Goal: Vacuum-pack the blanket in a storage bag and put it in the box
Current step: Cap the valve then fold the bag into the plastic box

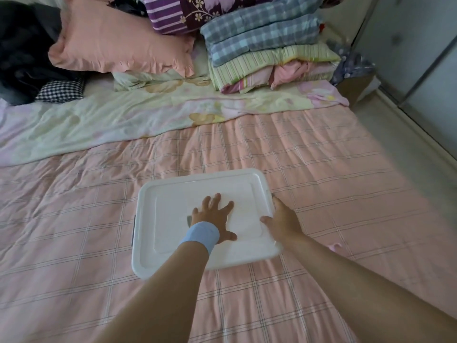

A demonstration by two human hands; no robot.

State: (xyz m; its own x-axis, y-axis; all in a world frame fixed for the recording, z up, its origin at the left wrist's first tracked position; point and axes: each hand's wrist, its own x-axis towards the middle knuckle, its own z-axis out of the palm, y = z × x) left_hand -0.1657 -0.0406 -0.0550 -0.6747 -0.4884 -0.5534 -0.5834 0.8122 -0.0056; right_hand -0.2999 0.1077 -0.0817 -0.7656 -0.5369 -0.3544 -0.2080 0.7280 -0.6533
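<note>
- The white storage box (170, 253) sat on the pink checked bedsheet (321, 174), in the near middle of the bed. Its lid (193, 185) was on, so the inside was hidden.
- The left hand (214, 219), with a blue wristband (201, 235) at the wrist, lay flat on the middle of the lid, its fingers straight and spread, holding nothing.
- The right hand (283, 225) clasped the lid's right rim — thumb on top, fingers bent down over the edge.
- Well beyond the box, a stack of folded quilts (267, 48) and a pink pillow (118, 40) lay at the far end of the bed.
</note>
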